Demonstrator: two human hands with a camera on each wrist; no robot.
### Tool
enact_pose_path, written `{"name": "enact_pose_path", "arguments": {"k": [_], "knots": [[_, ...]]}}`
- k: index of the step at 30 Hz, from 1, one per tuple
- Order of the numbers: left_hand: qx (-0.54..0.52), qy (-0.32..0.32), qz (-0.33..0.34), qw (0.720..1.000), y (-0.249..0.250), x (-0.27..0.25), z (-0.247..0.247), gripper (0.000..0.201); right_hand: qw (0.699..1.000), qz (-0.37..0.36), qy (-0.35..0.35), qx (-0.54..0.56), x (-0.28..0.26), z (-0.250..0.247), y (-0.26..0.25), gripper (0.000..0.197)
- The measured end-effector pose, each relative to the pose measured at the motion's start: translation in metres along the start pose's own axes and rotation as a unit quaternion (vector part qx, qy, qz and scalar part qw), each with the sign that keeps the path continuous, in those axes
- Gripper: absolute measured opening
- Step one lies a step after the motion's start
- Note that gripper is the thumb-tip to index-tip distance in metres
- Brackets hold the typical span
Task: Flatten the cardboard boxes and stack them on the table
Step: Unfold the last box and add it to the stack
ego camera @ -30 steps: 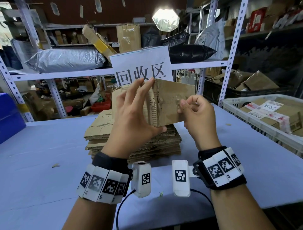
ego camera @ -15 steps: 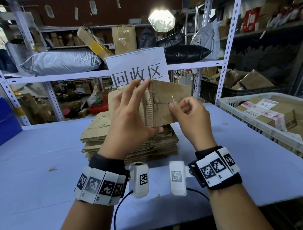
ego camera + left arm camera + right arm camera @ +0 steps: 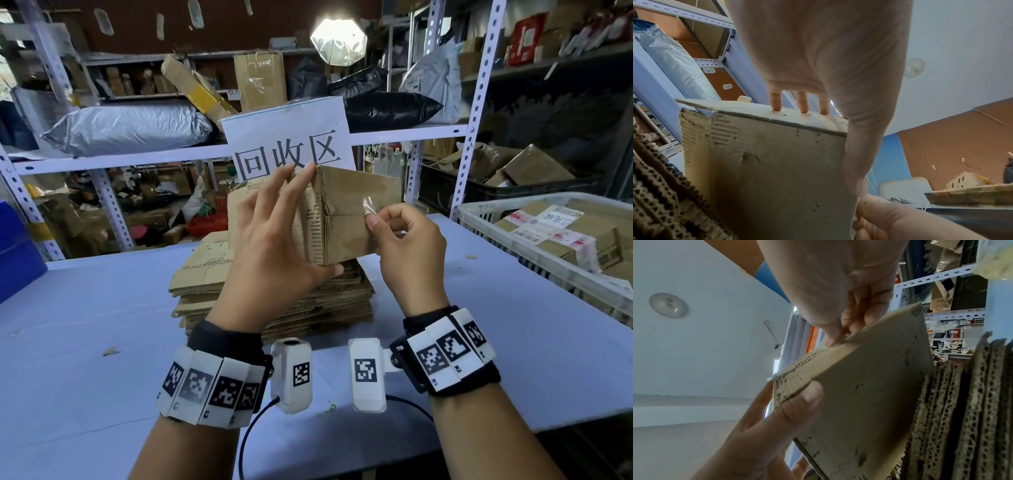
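A small worn cardboard box is held up above the stack of flattened cardboard. My left hand grips its left end, fingers spread over the top and thumb under the bottom edge. My right hand pinches a strip of clear tape at the seam on the box's front face, and the strip's end curls off the cardboard. The left wrist view has the fingertips on the box's top edge. In the right wrist view the right thumb and fingers pinch at the box's edge.
A blue table carries the stack. At the right stands a white plastic basket of taped boxes. Metal shelving with bags and cartons runs behind, with a white paper sign over the stack. A blue bin sits far left.
My right hand's pinch shifted slightly left along the seam, and a curl of clear tape now stands lifted off the box. The left hand keeps the same hold.
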State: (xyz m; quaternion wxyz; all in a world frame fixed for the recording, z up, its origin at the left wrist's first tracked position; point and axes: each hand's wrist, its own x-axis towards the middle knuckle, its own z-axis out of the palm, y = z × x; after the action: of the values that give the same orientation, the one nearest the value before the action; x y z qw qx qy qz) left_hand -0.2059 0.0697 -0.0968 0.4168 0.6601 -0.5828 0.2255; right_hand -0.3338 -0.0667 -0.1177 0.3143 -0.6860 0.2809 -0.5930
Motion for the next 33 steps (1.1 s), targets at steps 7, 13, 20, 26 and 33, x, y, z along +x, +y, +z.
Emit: {"name": "enact_pose_path", "arguments": {"k": [7, 13, 20, 26, 33], "knots": [[-0.011, 0.003, -0.009, 1.000, -0.002, -0.001, -0.002, 0.122, 0.998, 0.015, 0.003, 0.059, -0.002, 0.003, -0.002, 0.019], [-0.012, -0.001, -0.019, 1.000, -0.004, -0.003, -0.003, 0.122, 0.989, 0.054, -0.011, 0.140, -0.003, 0.001, -0.003, 0.010], [-0.014, -0.003, -0.024, 1.000, -0.007, -0.004, -0.006, 0.124, 0.993, 0.019, -0.089, 0.081, 0.007, -0.005, -0.003, 0.021], [-0.034, 0.000, -0.032, 0.999, -0.010, -0.004, -0.009, 0.121, 0.986, -0.037, -0.160, 0.006, 0.015, -0.012, 0.000, 0.035], [-0.023, -0.006, -0.028, 0.999, -0.007, -0.003, -0.008, 0.123, 0.984, -0.091, -0.126, -0.084, 0.014, -0.012, 0.003, 0.025]]}}
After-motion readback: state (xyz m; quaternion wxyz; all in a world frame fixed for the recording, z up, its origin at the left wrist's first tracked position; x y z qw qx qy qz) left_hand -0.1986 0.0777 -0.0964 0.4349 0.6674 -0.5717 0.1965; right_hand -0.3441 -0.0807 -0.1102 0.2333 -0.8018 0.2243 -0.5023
